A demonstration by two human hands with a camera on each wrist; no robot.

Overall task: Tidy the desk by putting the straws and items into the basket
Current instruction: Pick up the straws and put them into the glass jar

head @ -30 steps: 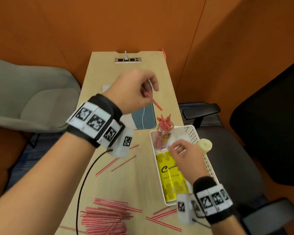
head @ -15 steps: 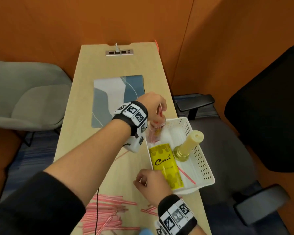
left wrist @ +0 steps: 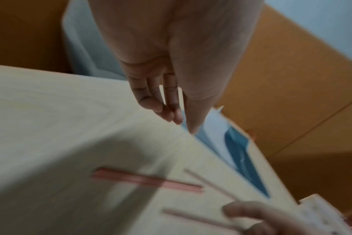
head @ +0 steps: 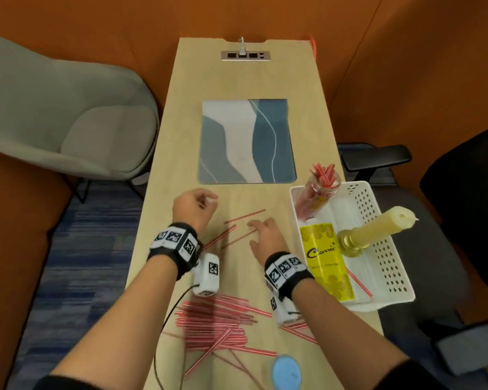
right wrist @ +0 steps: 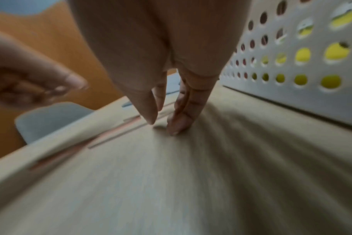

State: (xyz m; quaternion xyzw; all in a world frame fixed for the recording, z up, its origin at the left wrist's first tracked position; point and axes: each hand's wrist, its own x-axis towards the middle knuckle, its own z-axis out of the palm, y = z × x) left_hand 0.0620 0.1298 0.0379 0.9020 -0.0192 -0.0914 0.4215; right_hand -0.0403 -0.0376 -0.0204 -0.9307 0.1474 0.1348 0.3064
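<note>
Currently right hand [head: 265, 235] spread flat on thin red straws [head: 244, 216], left hand [head: 193, 205] loosely curled (empty); straws may roll away.

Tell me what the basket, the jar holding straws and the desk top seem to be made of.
Basket: white moulded plastic, matte, its walls punched with round holes.
Jar: clear, glossy, likely glass; the straws show through.
Desk top: pale wood-grain, probably laminate, smooth and matte.
</note>
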